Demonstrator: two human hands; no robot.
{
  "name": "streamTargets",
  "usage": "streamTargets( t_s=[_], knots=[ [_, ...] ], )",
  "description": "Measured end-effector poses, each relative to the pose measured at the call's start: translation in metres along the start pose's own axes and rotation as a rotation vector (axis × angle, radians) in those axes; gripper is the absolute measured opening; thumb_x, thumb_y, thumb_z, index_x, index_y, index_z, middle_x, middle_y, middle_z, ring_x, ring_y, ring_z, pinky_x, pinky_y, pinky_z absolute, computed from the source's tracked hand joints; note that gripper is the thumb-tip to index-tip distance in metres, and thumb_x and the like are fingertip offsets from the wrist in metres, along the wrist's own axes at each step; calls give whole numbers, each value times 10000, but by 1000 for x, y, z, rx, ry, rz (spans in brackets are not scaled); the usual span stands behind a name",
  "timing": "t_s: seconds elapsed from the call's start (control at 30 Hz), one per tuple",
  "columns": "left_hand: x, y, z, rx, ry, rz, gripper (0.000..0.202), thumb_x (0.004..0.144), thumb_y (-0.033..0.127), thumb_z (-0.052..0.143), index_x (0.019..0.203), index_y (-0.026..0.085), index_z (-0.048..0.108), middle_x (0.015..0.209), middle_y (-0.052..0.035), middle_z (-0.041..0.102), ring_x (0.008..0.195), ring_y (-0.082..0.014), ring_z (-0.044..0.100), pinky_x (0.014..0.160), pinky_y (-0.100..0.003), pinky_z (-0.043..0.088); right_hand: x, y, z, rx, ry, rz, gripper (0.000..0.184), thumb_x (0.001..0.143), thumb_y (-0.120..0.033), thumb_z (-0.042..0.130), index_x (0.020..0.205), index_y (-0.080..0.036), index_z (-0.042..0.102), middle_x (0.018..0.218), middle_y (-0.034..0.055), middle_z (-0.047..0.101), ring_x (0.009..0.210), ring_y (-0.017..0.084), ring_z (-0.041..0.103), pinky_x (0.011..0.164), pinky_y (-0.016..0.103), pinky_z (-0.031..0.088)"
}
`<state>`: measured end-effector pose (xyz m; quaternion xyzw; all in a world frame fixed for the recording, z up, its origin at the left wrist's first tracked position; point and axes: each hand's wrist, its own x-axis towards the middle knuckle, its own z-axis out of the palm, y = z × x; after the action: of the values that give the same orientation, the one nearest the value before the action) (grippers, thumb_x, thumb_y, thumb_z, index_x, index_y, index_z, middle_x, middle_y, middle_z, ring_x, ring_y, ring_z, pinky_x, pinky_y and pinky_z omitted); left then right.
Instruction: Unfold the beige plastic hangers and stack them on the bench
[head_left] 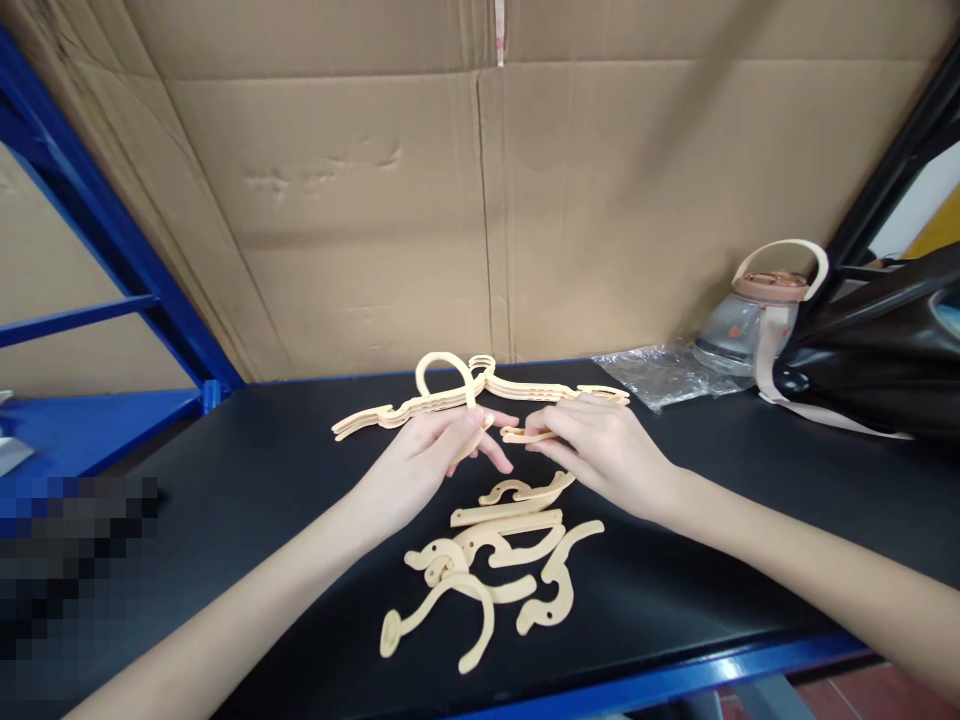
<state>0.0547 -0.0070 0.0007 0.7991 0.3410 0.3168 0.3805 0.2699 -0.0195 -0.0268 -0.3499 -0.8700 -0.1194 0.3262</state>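
Pinching a hook point(450, 358) in left hand point(427, 445), a beige piece point(514, 436) in right hand point(600, 445)
Best to hold both steady, close together.

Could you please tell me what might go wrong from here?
The short pale piece in the right hand could slip from the fingers and get mixed up with the similar loose pieces below. The curved hook in the left hand might knock the stacked hangers, which it overlaps in this view. A forearm could perhaps brush the nearest loose hook towards the table's blue front edge.
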Motion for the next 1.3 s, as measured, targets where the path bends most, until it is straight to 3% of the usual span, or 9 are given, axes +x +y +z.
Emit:
streamTargets(
  t_s=[0.1, 0.23, 0.43, 0.57, 0.77, 0.97, 1.3],
  knots=[
    [-1, -1, -1, 77, -1, 35, 426, 966, 365, 348, 755, 180, 669, 846, -17, 704, 811, -156, 576, 792, -264, 416, -1, 0, -1, 27, 3, 11, 129, 936, -214, 491, 882, -162, 597, 755, 12, 642, 679, 140, 581, 639, 250, 381],
    [-2, -4, -1, 99, -39, 15, 373, 941, 403, 404, 805, 179, 670, 1086, -37, 664, 811, -160, 573, 675, -245, 428, -1, -2, -2, 28, 20, -3, 153, 938, -204, 481, 841, -161, 592, 740, 11, 636, 675, 139, 581, 674, 261, 388],
    [0, -5, -3, 70, -107, -27, 358, 933, 413, 416, 859, 173, 670, 1162, -42, 636, 788, -147, 558, 595, -221, 426, -2, -1, -3, 13, -11, -22, 171, 943, -193, 467, 843, -152, 600, 763, 22, 654, 696, 143, 593, 671, 265, 373],
    [1, -6, -5, 82, -195, -7, 363, 943, 391, 394, 894, 168, 676, 1118, -39, 653, 771, -145, 544, 602, -223, 418, 0, -1, -5, 19, -22, -40, 166, 938, -178, 474, 837, -157, 603, 768, 12, 665, 705, 140, 592, 719, 275, 357],
    [0, -6, -9, 165, -263, -9, 346, 944, 367, 401, 988, 188, 694, 882, -8, 666, 664, -120, 487, 588, -213, 388, 2, -3, -7, 22, -74, -52, 197, 947, -208, 474, 828, -154, 621, 774, 16, 673, 716, 142, 585, 744, 287, 334],
    [3, -11, -8, 186, -300, 53, 300, 939, 329, 443, 930, 203, 715, 794, 16, 641, 642, -102, 470, 601, -199, 373, 1, -2, -8, 62, -115, -70, 213, 953, -231, 471, 843, -154, 637, 734, 15, 662, 660, 131, 564, 738, 293, 318],
    [0, -5, -10, 104, -263, 17, 327, 956, 366, 385, 963, 195, 664, 882, 6, 647, 680, -113, 488, 585, -205, 389, 6, -6, -19, 52, -91, -71, 185, 940, -200, 493, 822, -156, 629, 713, 5, 650, 645, 123, 543, 737, 292, 312]
  ],
)
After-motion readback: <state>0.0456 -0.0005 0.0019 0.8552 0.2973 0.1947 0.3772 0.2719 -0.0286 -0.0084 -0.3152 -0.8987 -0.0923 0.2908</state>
